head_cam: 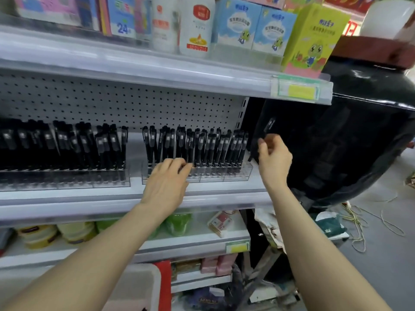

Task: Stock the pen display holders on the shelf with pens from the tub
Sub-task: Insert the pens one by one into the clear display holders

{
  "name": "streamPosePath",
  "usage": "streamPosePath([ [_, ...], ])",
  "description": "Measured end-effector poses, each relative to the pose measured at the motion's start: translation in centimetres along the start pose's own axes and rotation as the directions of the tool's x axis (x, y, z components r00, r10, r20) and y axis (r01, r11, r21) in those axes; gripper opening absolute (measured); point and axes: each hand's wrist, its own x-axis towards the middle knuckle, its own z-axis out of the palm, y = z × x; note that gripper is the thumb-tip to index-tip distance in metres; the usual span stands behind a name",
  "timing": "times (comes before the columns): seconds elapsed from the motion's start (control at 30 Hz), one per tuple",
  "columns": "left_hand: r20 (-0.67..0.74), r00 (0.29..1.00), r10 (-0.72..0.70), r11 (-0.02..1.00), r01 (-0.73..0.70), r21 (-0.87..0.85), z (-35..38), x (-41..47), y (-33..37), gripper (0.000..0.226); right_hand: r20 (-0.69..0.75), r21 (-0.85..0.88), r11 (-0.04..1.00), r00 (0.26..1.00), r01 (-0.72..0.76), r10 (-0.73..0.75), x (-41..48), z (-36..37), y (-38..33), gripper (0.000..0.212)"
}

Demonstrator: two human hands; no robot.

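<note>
R hand [274, 160] grips pen [269, 125], blurred; tub [143, 285] half-hidden.

black pens [197, 147] standing upright, filling two clear display holders [235, 176] on middle shelf [89, 205] | one pen [270, 125] tilting past holders' right end, blurred

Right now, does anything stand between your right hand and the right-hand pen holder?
Nothing visible. The right hand, pinching what looks like a blurred pen, is just past the right end of the holder; the left hand rests on pens further left.
</note>
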Motion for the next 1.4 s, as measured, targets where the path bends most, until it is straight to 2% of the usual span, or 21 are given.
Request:
streamPosePath([
  [0.3,-0.016,0.999,-0.031,0.999,0.031,0.026,0.2,0.0,0.3,0.050,0.225,-0.108,0.994,0.973,-0.033,0.057,0.1,3.6,4.0,0.021],
  [0.5,-0.015,0.999,-0.042,0.999,0.042,0.016,0.4,-0.2,0.4,0.052,0.183,-0.141,0.990,0.983,0.008,0.018,-0.3,4.0,4.2,0.021],
  [0.7,0.034,0.999,-0.027,0.998,0.029,-0.056,0.0,-0.6,0.1,0.057,0.237,-0.202,0.979,0.968,-0.034,0.083,-0.3,3.6,3.6,0.025],
  [0.83,0.021,0.998,-0.058,0.992,0.060,-0.109,-1.0,-2.5,-0.7,0.058,0.170,-0.158,0.986,0.982,-0.052,0.079,-1.9,3.1,2.6,0.036],
  [0.9,0.006,0.997,-0.077,0.988,0.077,-0.130,-1.8,-4.2,-1.3,0.056,0.136,-0.127,0.991,0.989,-0.042,0.060,-3.7,2.9,1.6,0.041],
  [1.0,-0.012,0.995,-0.104,0.983,0.101,-0.156,-3.0,-7.2,-3.1,0.050,0.158,-0.086,0.996,0.987,0.001,0.012,-7.4,3.0,-0.7,0.041],
  [1.23,-0.047,0.983,-0.180,0.969,0.169,-0.178,-4.2,-16.2,-8.4,0.041,0.315,0.066,0.994,0.943,0.087,-0.103,-18.8,4.5,-7.0,0.028],
  [1.4,-0.038,0.975,-0.221,0.963,0.212,-0.168,-3.8,-23.3,-12.0,0.036,0.443,0.096,0.990,0.886,0.105,-0.137,-27.2,5.6,-10.4,0.025],
])
